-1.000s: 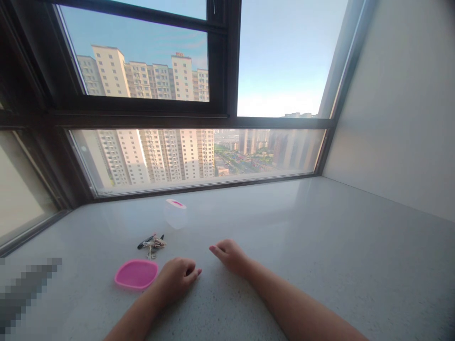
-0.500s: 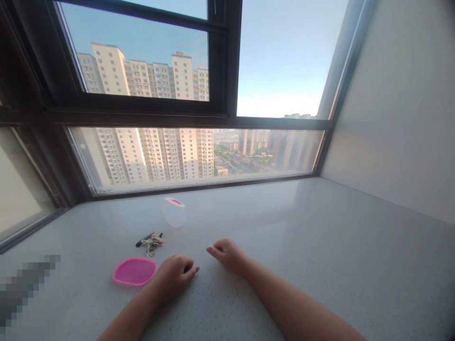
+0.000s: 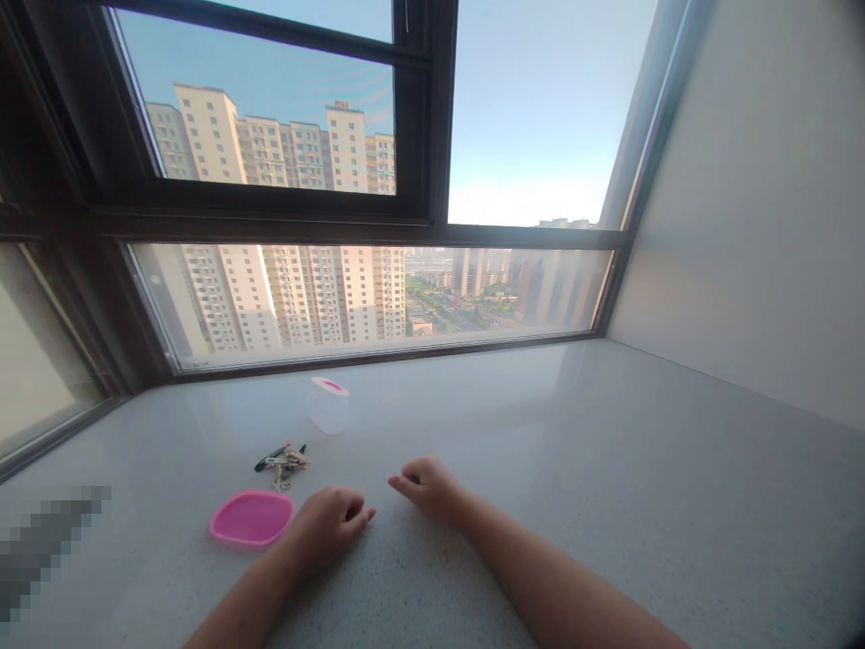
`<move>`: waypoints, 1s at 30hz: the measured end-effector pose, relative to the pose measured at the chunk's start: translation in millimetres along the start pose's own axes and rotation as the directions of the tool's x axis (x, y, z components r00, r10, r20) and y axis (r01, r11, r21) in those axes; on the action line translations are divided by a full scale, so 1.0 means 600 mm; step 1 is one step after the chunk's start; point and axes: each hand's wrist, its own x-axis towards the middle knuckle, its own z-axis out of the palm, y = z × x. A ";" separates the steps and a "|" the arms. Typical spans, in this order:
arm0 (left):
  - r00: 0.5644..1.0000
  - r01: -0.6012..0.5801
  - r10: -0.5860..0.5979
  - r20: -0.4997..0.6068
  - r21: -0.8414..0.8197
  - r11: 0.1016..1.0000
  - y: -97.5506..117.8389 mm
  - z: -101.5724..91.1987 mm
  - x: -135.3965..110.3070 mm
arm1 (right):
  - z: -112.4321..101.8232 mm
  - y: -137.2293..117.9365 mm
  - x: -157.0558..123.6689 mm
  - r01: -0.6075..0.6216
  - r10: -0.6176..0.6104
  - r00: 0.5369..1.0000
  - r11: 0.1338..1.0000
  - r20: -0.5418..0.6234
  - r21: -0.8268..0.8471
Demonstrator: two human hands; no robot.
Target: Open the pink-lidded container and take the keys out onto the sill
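My left hand rests on the pale speckled sill, its fingers curled into a loose fist with the thumb pointing right. Nothing shows in it. Just left of its wrist lies a shallow pink tray or lid. My right hand is closed in the same way, a short gap away from the left, and it too shows nothing held. Beyond the pink piece is a small pile of metal and black clips, too small to tell apart fully. A translucent white container with a pink slot on top stands farther back.
The speckled sill stretches out under both arms. A dark-framed window borders its far side, with tall buildings outside. A white wall rises on the right. At the lower left a patch is pixelated.
Both hands hold their closed pose on the sill. The whole view has shifted very slightly; no object has been moved.
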 end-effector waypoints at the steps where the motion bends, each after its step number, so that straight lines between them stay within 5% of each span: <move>1: 1.000 -0.002 0.002 0.000 0.001 1.000 0.000 0.000 0.000 | 0.000 0.000 0.000 0.000 0.000 1.000 1.000 0.000 0.000; 30: 0.999 0.036 -0.036 0.024 -0.028 0.999 0.010 -0.009 -0.006 | 0.002 0.001 -0.003 0.031 -0.022 0.998 0.990 0.063 -0.140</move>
